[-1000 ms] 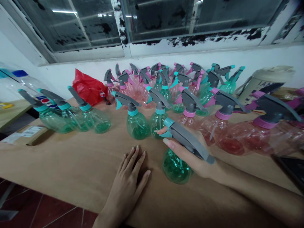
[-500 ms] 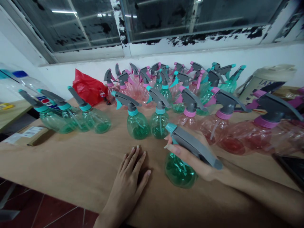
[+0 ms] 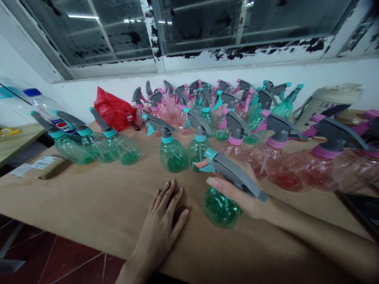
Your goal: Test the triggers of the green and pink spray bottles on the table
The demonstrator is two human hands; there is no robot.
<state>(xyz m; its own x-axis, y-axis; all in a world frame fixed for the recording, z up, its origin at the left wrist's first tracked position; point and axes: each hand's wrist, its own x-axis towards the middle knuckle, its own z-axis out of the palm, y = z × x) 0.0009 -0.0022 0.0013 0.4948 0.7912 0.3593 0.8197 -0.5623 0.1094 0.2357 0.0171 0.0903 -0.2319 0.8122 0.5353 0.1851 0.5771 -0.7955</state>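
My right hand (image 3: 245,197) is wrapped round the neck of a green spray bottle (image 3: 220,209) with a grey and turquoise trigger head. The thumb lies along the near side below the head, and a fingertip shows by the turquoise trigger; the other fingers are hidden behind. My left hand (image 3: 161,221) lies flat on the wooden table (image 3: 89,205), fingers spread, holding nothing. Beyond my hands stand two green spray bottles, the left one (image 3: 173,156) and the right one (image 3: 199,152). A pink spray bottle (image 3: 262,161) stands behind my right hand.
Three green spray bottles (image 3: 126,152) stand at the left beside a flat cardboard box (image 3: 49,167). Several pink and green bottles crowd the wall. A red plastic bag (image 3: 111,108), a cream bag (image 3: 328,104) and a dark flat object (image 3: 359,209) are also on the table.
My right hand and its spray bottle have shifted slightly left and up, and the turquoise trigger now shows more clearly. My left hand stays flat on the table.
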